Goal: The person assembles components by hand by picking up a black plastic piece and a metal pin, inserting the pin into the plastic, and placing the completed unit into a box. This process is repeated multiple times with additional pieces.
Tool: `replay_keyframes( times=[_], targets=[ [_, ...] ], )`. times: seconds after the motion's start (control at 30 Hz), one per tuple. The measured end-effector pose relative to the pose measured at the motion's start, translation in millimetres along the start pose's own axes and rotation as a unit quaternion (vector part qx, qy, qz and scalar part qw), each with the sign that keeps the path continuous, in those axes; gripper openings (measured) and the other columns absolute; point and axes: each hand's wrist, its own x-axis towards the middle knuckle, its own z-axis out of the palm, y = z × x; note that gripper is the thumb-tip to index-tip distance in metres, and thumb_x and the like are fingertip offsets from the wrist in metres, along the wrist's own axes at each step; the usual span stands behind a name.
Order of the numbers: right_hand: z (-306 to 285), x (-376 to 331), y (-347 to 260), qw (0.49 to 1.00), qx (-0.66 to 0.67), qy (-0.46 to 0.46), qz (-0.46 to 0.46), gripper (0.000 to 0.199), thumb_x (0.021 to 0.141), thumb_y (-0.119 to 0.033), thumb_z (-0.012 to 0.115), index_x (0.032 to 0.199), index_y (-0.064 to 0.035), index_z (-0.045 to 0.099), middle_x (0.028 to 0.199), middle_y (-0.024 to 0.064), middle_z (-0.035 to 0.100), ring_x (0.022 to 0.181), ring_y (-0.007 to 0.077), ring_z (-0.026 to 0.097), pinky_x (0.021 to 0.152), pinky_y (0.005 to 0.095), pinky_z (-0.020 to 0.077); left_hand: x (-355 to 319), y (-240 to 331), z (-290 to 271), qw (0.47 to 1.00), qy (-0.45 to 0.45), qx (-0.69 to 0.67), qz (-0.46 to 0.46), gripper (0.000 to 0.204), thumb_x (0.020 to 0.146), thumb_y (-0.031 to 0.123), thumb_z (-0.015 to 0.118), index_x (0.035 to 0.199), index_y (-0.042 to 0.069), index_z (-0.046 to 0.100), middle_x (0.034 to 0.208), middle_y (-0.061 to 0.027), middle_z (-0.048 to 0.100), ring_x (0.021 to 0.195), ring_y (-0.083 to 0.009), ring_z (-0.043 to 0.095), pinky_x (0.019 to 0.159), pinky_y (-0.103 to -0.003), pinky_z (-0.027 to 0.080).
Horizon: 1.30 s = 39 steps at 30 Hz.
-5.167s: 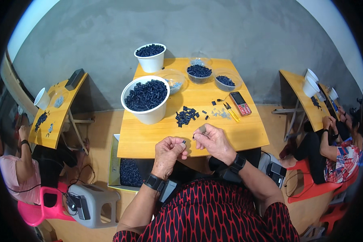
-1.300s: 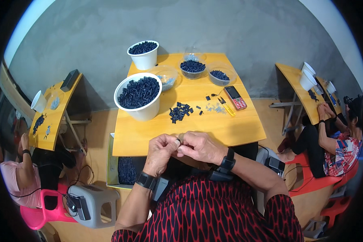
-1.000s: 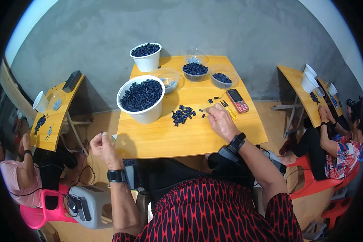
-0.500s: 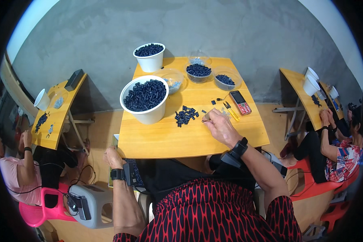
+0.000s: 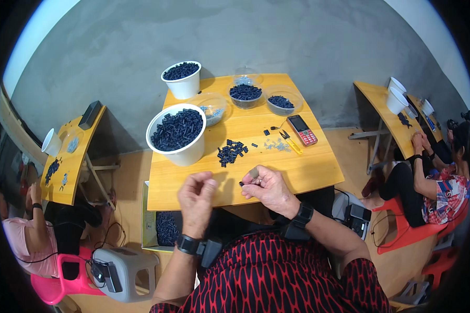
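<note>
Over the table's near edge, my right hand [image 5: 270, 192] pinches a small black plastic piece [image 5: 241, 183] between thumb and fingertip. A brownish cover [image 5: 254, 171] wraps one of its fingers. My left hand [image 5: 196, 202] hovers to its left, fingers curled toward the thumb; whatever it may hold is hidden. The hands are apart. Beyond them lies a loose pile of black plastic pieces [image 5: 231, 153]. To its right are small metal pins [image 5: 278, 146], yellow-handled snips [image 5: 292, 144] and a red keypad phone [image 5: 302, 130].
Two white buckets [image 5: 178, 152] [image 5: 181, 87] of black pieces stand on the table's left. Clear bowls [image 5: 245, 96] [image 5: 283, 103] [image 5: 212, 112] hold black or metal parts. Below the left edge sits a box [image 5: 167, 229] of dark pieces. Other people work at side tables [image 5: 78, 156] [image 5: 381, 109].
My left hand has risen from beside the table's left edge, moving right toward my other hand. My right hand has drawn back from the pins toward me. The box below is now uncovered.
</note>
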Motion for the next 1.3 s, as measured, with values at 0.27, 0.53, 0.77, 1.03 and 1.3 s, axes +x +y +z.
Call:
replay_keyframes(
  times=[0.27, 0.53, 0.77, 1.03, 1.3],
  targets=[
    [9.6, -5.9, 1.9, 0.998, -0.042, -0.037, -0.008, 0.004, 0.09, 0.003, 0.06, 0.093, 0.0021, 0.059, 0.081, 0.0055, 0.064, 0.072, 0.0092, 0.064, 0.065, 0.0235, 0.055, -18.3, -22.0, 22.1, 0.989, -0.1, -0.072, -0.083, 0.007, 0.089, 0.003, 0.065, 0.092, -0.002, 0.06, 0.084, -0.0052, 0.066, 0.076, -0.0094, 0.062, 0.07, -0.023, 0.051],
    [-39.3, 11.4, -20.9, 0.891, -0.416, 0.038, -0.177, 0.01, 0.081, 0.0, 0.063, 0.091, 0.0026, 0.066, 0.08, 0.0141, 0.062, 0.076, 0.0253, 0.063, 0.07, 0.0345, 0.0509, -11.3, -19.7, 15.7, 0.993, -0.054, -0.08, -0.072, 0.007, 0.093, 0.005, 0.06, 0.091, 0.001, 0.054, 0.084, -0.0071, 0.064, 0.069, -0.0127, 0.064, 0.065, -0.026, 0.056],
    [-103.6, 34.4, -16.9, 0.803, -0.546, 0.137, -0.193, 0.011, 0.08, 0.003, 0.062, 0.09, 0.0033, 0.066, 0.085, 0.0195, 0.061, 0.084, 0.035, 0.061, 0.074, 0.04, 0.0484, -6.7, -25.6, 13.1, 0.995, -0.019, -0.077, -0.063, 0.009, 0.093, 0.007, 0.059, 0.092, 0.004, 0.051, 0.079, -0.0054, 0.062, 0.063, -0.0107, 0.061, 0.057, -0.024, 0.053],
    [-101.3, 31.8, -14.9, 0.824, -0.534, 0.094, -0.164, 0.01, 0.084, -0.005, 0.06, 0.088, 0.0015, 0.066, 0.086, 0.0194, 0.059, 0.083, 0.0372, 0.059, 0.075, 0.0428, 0.0478, -7.2, -25.1, 12.8, 0.994, -0.031, -0.059, -0.085, 0.011, 0.092, 0.011, 0.06, 0.092, 0.004, 0.051, 0.075, -0.0049, 0.062, 0.059, -0.0103, 0.06, 0.056, -0.023, 0.052],
    [-119.6, 36.9, -12.9, 0.826, -0.506, 0.145, -0.199, 0.008, 0.082, -0.002, 0.062, 0.087, 0.0016, 0.067, 0.085, 0.0187, 0.059, 0.083, 0.0351, 0.06, 0.073, 0.0422, 0.0477, -7.7, -21.2, 15.3, 0.994, -0.034, -0.049, -0.094, 0.01, 0.093, 0.009, 0.059, 0.091, 0.005, 0.051, 0.073, -0.0054, 0.062, 0.058, -0.0103, 0.059, 0.056, -0.023, 0.052]
  ],
)
